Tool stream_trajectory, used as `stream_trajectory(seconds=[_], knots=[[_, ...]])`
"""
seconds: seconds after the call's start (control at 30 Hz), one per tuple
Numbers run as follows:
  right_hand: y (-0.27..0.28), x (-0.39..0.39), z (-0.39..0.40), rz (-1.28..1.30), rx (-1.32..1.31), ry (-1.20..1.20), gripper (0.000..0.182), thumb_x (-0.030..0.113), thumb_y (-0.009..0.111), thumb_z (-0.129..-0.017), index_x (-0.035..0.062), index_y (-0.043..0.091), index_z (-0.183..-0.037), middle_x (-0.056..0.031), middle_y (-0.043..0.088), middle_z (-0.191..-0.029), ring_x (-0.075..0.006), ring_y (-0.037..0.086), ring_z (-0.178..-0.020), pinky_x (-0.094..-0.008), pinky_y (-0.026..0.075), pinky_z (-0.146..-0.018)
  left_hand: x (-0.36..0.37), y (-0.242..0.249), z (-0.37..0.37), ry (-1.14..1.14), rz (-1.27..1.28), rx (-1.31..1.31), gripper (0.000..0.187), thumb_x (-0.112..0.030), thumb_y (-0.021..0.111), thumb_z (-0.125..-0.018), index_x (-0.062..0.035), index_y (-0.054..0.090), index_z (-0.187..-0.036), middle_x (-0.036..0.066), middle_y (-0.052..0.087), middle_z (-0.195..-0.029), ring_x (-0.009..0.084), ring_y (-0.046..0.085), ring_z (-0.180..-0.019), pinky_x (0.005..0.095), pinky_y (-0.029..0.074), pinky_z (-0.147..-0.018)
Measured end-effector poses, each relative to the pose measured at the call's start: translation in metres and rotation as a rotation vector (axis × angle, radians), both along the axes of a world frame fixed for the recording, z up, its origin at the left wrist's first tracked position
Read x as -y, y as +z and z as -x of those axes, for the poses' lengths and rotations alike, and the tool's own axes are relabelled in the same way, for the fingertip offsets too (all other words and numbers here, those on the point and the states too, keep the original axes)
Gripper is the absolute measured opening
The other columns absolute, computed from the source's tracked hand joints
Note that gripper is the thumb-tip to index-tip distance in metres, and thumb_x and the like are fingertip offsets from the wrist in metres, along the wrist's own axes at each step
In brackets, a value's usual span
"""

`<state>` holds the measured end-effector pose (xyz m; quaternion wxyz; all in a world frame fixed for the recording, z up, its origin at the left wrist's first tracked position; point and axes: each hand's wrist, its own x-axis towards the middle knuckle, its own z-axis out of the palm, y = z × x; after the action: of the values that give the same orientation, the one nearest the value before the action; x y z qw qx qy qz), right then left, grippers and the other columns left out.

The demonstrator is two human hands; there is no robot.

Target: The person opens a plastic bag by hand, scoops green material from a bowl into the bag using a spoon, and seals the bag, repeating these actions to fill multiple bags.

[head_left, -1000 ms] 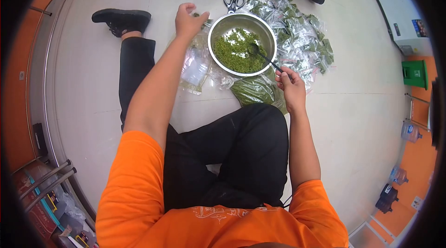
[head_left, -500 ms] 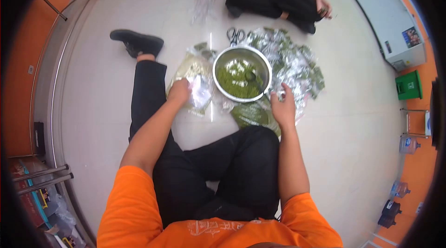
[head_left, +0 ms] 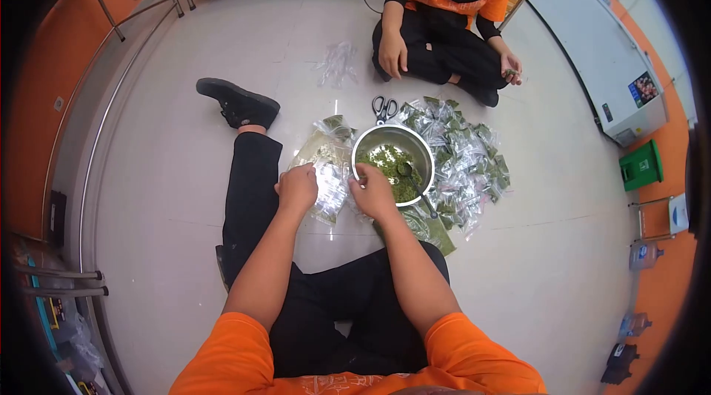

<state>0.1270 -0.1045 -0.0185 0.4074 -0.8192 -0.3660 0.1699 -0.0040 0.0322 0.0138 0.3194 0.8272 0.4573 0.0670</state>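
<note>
My left hand (head_left: 298, 188) is closed at the left edge of a clear plastic bag (head_left: 326, 173), which has pale contents and a shiny surface. The fingertips are partly hidden. My right hand (head_left: 375, 192) is at the lower left rim of a metal bowl (head_left: 429, 154), thumb and fingers apart, with nothing visible between them. Inside the bowl lies a chopped green mass (head_left: 386, 160) and a dark spoon (head_left: 416, 186), its handle over the rim. Flat packets of green stuff (head_left: 433, 232) lie below the bowl.
Many clear packets with green contents (head_left: 466, 165) are heaped right of the bowl. Black-handled scissors (head_left: 384, 109) lie behind it. Crumpled clear plastic (head_left: 338, 63) is farther back. Another person (head_left: 444, 32) sits cross-legged opposite, one hand holding something small. A white chest freezer (head_left: 592, 47) stands at right.
My right hand has moved left from the spoon handle's side to the bowl's lower left. The view has tilted up. The other person's raised hand has come down to their leg.
</note>
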Motion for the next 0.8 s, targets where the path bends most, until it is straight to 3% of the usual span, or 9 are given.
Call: stream_trajectory(seconds=[0.1,0.2,0.23,0.33,0.43,0.57,0.8], knots=[[0.005,-0.010,0.006,-0.096,-0.090,0.113,0.044,0.015,0.075,-0.085,-0.0010,0.063,-0.124,-0.0159,0.068,-0.104,-0.0223,0.068,-0.081,-0.0337,0.055,-0.075,-0.019,-0.026,-0.013,-0.078,-0.100,0.123,0.027,-0.021,0.056,-0.098,-0.0024,0.073,-0.107,0.024,0.069,-0.109,0.0398,0.064,-0.107,0.0491,0.049,-0.092],[0.001,-0.024,0.012,-0.173,-0.171,0.162,0.047,0.017,0.078,-0.085,-0.0002,0.063,-0.125,-0.0120,0.069,-0.101,-0.0170,0.067,-0.080,-0.0298,0.056,-0.072,-0.020,-0.035,-0.019,-0.046,0.116,0.257,0.024,-0.020,0.061,-0.095,-0.0020,0.074,-0.103,0.027,0.069,-0.104,0.0425,0.065,-0.102,0.0439,0.051,-0.091],[0.000,-0.027,0.014,-0.199,-0.206,0.165,0.047,0.017,0.079,-0.084,-0.0002,0.063,-0.125,-0.0116,0.069,-0.100,-0.0163,0.067,-0.080,-0.0293,0.056,-0.073,-0.015,-0.021,-0.017,-0.054,0.152,0.299,0.023,-0.018,0.066,-0.093,0.0009,0.073,-0.104,0.026,0.071,-0.097,0.0364,0.071,-0.090,0.0404,0.055,-0.082],[-0.002,-0.029,0.016,-0.237,-0.275,0.158,0.047,0.016,0.080,-0.084,-0.0004,0.063,-0.125,-0.0102,0.069,-0.099,-0.0143,0.067,-0.081,-0.0286,0.055,-0.073,-0.008,-0.012,-0.014,0.017,0.236,0.464,0.023,-0.016,0.071,-0.091,0.0035,0.071,-0.103,0.021,0.074,-0.092,0.0259,0.073,-0.080,0.0347,0.057,-0.071],[0.002,-0.029,0.018,-0.257,-0.314,0.133,0.044,0.014,0.080,-0.084,-0.0007,0.063,-0.122,-0.0096,0.070,-0.099,-0.0132,0.066,-0.082,-0.0279,0.055,-0.074,-0.014,-0.011,-0.018,0.084,0.437,0.450,0.024,-0.014,0.074,-0.088,0.0044,0.070,-0.103,0.016,0.075,-0.090,0.0178,0.072,-0.076,0.0306,0.056,-0.066],[-0.005,-0.028,0.017,-0.254,-0.314,0.072,0.040,0.014,0.080,-0.084,-0.0008,0.064,-0.118,-0.0096,0.072,-0.096,-0.0133,0.066,-0.081,-0.0276,0.055,-0.074,-0.015,-0.033,-0.021,0.085,0.541,0.537,0.023,-0.014,0.072,-0.089,0.0044,0.070,-0.102,0.013,0.074,-0.088,0.0163,0.070,-0.075,0.0287,0.055,-0.067],[0.004,-0.026,0.015,-0.187,-0.281,0.070,0.031,0.015,0.080,-0.084,-0.0003,0.069,-0.109,-0.0077,0.073,-0.094,-0.0123,0.066,-0.079,-0.0274,0.054,-0.073,-0.014,-0.024,-0.016,0.035,0.538,0.567,0.022,-0.012,0.073,-0.089,0.0066,0.071,-0.101,0.011,0.073,-0.088,0.0138,0.068,-0.076,0.0247,0.053,-0.068]])
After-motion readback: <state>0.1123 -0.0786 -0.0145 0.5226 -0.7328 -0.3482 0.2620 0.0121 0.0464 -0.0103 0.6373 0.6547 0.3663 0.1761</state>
